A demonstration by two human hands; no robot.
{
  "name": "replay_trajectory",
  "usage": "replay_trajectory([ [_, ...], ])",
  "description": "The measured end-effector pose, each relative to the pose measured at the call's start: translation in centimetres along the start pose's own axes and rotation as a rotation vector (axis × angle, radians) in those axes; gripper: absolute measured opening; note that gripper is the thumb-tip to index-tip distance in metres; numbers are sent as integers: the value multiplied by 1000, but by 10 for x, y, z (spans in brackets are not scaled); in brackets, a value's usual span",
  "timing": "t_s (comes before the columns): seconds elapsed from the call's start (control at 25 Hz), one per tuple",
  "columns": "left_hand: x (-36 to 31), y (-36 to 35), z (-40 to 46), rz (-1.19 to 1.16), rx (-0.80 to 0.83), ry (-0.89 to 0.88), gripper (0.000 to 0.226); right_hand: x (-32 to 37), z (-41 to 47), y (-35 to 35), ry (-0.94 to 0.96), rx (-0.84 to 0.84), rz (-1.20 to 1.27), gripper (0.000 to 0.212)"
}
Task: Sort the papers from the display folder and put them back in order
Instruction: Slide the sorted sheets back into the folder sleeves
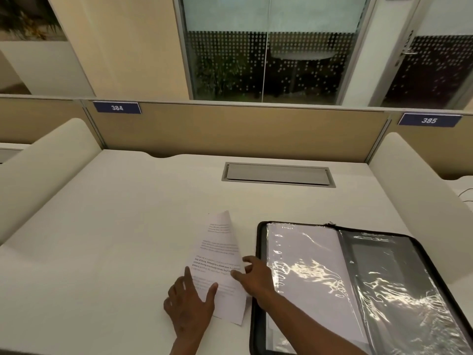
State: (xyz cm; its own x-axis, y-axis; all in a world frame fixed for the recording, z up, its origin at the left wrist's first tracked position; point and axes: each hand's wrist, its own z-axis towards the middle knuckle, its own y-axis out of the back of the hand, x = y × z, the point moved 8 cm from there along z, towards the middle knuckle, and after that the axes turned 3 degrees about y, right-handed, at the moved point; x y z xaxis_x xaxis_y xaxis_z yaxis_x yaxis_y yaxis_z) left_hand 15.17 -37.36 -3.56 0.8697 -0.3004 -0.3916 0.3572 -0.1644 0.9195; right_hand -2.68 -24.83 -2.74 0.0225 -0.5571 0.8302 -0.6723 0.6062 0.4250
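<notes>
You're mid-sort, I'd say: one printed sheet is out on the desk, just left of the open display folder. Your left hand is relaxed, fingers straight, resting on the sheet's lower left. Your right hand reaches across and pinches the sheet's right edge, which lifts off the desk.

Next move probably: set that sheet flat or turn it, then pull the next page from a sleeve. Needs a light pinch; the plastic will cling.

Can't tell:
- sheet text too blurred to read, so no page order
- glare hides what's in the folder's sleeves
- folder's lower right corner is cut off
- how many pages remain inside
</notes>
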Motion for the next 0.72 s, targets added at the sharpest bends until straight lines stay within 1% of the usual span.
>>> replay_trajectory([
  [0.04,-1,0,-1,-2,22,11,91,4,-1,1,50,-24,-45,35],
  [0.08,-1,1,-1,-5,39,21,90,8,-4,2,97,-45,-36,24],
  [0.16,-4,5,0,-31,59,26,89,18,-11,4,138,-50,126,15],
  [0.28,-14,7,6,-138,117,8,88,26,-20,17,124,-33,355,13],
  [0.4,-37,7,10,-436,267,22,85,28,-35,46,86,-8,583,17],
  [0.52,-64,5,3,-727,466,107,68,21,-52,87,40,-11,762,21],
  [0.6,-83,-9,-6,-854,630,132,64,2,-62,117,0,-84,842,24],
  [0.72,-99,-37,-26,-997,814,235,55,-35,-75,154,-46,-211,844,24],
])
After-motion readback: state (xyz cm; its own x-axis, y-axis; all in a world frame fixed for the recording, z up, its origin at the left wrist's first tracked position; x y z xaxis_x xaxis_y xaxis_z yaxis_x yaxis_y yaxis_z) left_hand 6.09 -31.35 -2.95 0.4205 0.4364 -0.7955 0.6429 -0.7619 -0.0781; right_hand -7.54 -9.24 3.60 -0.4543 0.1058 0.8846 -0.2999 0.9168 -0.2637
